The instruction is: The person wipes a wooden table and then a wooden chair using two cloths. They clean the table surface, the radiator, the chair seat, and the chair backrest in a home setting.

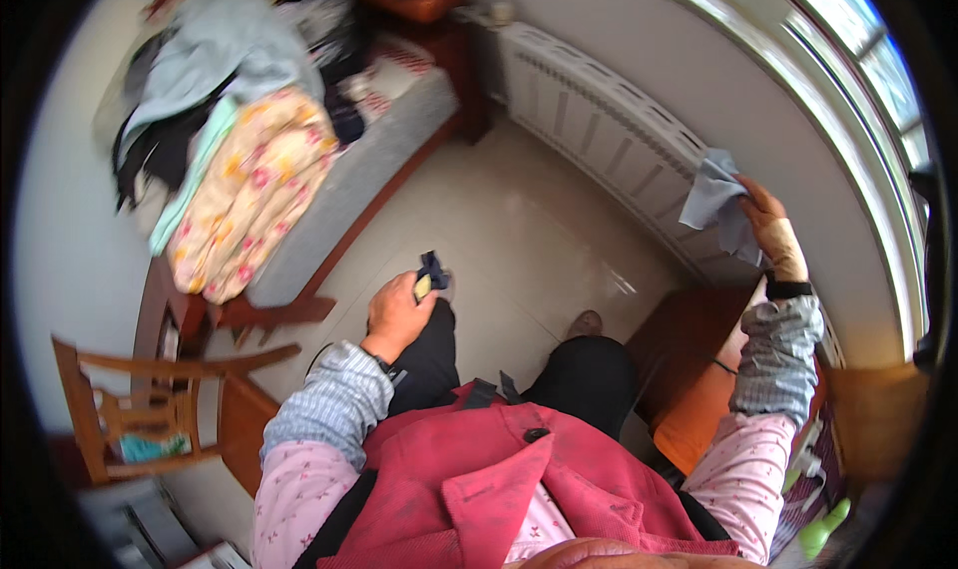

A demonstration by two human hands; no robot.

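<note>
My right hand [765, 204] grips a light blue-grey cloth [709, 192], which hangs down over the near end of a white radiator [599, 108] under the window. Some of the cloth is hidden behind my fingers. In front of my left knee, my left hand [400, 309] is closed around a small dark object [432, 268] with a pale yellow patch [423, 287]. Blur keeps me from telling exactly what that object is. It is held above the tiled floor [516, 217].
A wooden-framed seat with a grey cushion [374, 157] bears heaped clothes and a floral fabric [254, 187]. A wooden chair [150, 404] stands at left. Close by my right arm is a brown wooden cabinet [673, 337]. Window frames [831, 52] run along the right wall.
</note>
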